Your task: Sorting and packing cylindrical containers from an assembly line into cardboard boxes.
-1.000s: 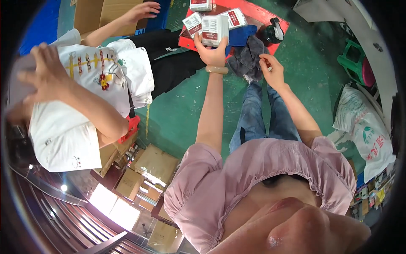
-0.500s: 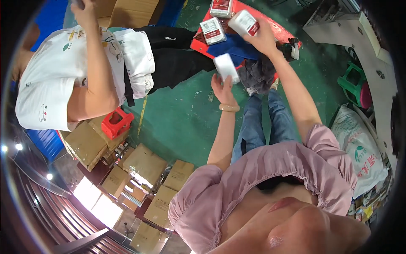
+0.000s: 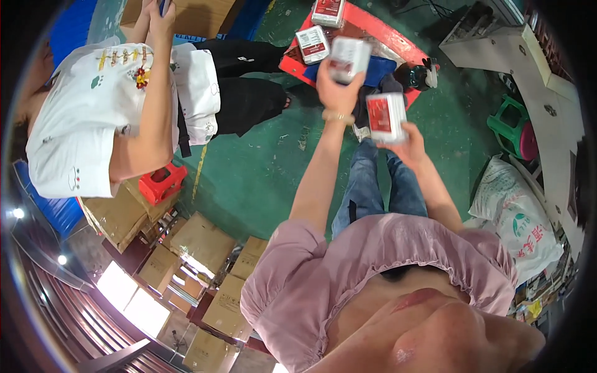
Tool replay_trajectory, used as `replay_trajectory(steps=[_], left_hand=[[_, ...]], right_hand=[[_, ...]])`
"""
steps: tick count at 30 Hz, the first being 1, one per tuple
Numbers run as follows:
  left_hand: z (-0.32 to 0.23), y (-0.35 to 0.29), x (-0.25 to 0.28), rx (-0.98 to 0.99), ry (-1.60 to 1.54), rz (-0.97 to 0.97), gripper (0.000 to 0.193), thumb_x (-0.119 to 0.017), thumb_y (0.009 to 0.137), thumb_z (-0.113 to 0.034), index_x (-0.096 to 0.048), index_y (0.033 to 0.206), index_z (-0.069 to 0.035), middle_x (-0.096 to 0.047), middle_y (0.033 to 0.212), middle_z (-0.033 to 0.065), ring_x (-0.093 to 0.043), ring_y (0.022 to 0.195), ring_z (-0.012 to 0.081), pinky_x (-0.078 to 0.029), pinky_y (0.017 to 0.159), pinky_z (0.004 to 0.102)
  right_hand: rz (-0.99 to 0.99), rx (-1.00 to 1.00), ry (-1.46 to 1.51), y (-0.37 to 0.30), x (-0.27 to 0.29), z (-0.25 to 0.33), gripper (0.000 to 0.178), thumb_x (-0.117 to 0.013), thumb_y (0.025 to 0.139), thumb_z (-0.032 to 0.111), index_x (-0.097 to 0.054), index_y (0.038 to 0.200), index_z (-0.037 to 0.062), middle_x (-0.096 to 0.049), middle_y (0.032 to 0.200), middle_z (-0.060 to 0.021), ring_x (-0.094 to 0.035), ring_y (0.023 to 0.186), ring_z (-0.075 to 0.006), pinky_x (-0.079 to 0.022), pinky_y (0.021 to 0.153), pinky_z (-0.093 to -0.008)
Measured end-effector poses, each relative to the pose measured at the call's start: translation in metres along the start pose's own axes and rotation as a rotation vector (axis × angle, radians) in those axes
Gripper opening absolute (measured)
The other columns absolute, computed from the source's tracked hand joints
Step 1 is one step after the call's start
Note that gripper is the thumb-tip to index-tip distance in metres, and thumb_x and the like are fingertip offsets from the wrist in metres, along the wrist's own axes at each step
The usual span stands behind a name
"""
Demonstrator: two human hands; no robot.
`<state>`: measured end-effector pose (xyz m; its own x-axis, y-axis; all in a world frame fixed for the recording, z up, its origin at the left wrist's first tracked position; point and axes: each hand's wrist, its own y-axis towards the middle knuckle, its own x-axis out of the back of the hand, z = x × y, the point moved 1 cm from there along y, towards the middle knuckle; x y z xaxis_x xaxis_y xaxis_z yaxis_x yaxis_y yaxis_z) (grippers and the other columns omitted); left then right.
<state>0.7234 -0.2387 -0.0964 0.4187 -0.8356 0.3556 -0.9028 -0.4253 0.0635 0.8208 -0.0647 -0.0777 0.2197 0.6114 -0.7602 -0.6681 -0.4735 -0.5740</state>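
My left hand (image 3: pixel 339 92) is closed on a small white package with a red label (image 3: pixel 349 59), blurred by motion and held over the red table. Nearer to me and to the right, my right hand (image 3: pixel 409 144) grips a second white package (image 3: pixel 387 118), its red printed face turned up. On the red table (image 3: pixel 407 43) lies another white package (image 3: pixel 312 44), just left of the one in my left hand. A short stack of the same packages (image 3: pixel 328 12) stands at the far edge. Dark blue cloth (image 3: pixel 378 71) lies partly hidden behind my left hand's package.
A co-worker in a white shirt (image 3: pixel 87 112) stands at the left, holding a dark object. Cardboard boxes (image 3: pixel 205 242) and a red stool (image 3: pixel 163 183) are at the lower left. At the right are a green stool (image 3: pixel 507 127), a white sack (image 3: pixel 516 217) and a grey bench (image 3: pixel 497 53).
My left hand has moved up and forward with its package over the table. My right hand has drawn back toward me with its package. The co-worker's hands have come together.
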Motion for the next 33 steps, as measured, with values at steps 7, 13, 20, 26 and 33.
replay_trajectory(steps=[7,13,20,26,33], left_hand=[[-0.019,0.088,-0.115,-0.446,0.637,0.108,0.095,-0.08,0.048,-0.041,-0.038,0.123,-0.002,-0.039,0.124,0.0164,-0.035,0.114,0.038,-0.028,0.094,0.0487],[-0.017,0.135,-0.142,0.113,0.719,-0.244,0.105,-0.081,0.045,-0.044,-0.03,0.127,-0.003,-0.034,0.127,0.0166,-0.032,0.115,0.0395,-0.027,0.093,0.0531],[-0.016,0.162,-0.152,0.406,-0.067,-0.166,0.088,-0.073,0.059,-0.044,-0.032,0.125,-0.003,-0.041,0.121,0.0185,-0.045,0.106,0.0377,-0.039,0.087,0.0495],[-0.083,0.144,-0.143,0.892,-1.5,-0.054,0.071,-0.062,0.073,-0.044,-0.036,0.122,0.0,-0.044,0.117,0.0183,-0.046,0.106,0.0377,-0.044,0.085,0.0458],[-0.081,0.134,-0.122,0.895,-1.794,0.062,0.07,-0.06,0.075,-0.044,-0.036,0.122,0.002,-0.043,0.119,0.0187,-0.046,0.107,0.0361,-0.044,0.088,0.0425]], right_hand=[[-0.167,-0.054,-0.144,-0.01,0.045,0.042,0.053,-0.047,0.083,0.032,-0.039,0.127,0.0023,-0.053,0.117,-0.0115,-0.052,0.105,-0.0242,-0.041,0.088,-0.0359],[-0.258,0.145,-0.578,0.014,0.057,0.136,0.057,-0.057,0.08,0.022,-0.035,0.129,0.0006,-0.048,0.12,-0.0097,-0.045,0.112,-0.0189,-0.033,0.095,-0.0294],[-0.222,0.2,-0.676,0.035,0.052,0.205,0.059,-0.06,0.078,0.011,-0.033,0.129,-0.0008,-0.046,0.122,-0.0112,-0.046,0.11,-0.0187,-0.035,0.094,-0.0299],[-0.215,0.196,-0.7,0.042,0.072,0.226,0.059,-0.064,0.077,0.015,-0.037,0.126,-0.0012,-0.049,0.116,-0.0105,-0.048,0.106,-0.0177,-0.037,0.091,-0.0285],[-0.232,0.173,-0.731,0.043,0.071,0.215,0.06,-0.064,0.077,0.017,-0.037,0.127,-0.0015,-0.051,0.113,-0.0106,-0.05,0.102,-0.0176,-0.038,0.088,-0.0279]])
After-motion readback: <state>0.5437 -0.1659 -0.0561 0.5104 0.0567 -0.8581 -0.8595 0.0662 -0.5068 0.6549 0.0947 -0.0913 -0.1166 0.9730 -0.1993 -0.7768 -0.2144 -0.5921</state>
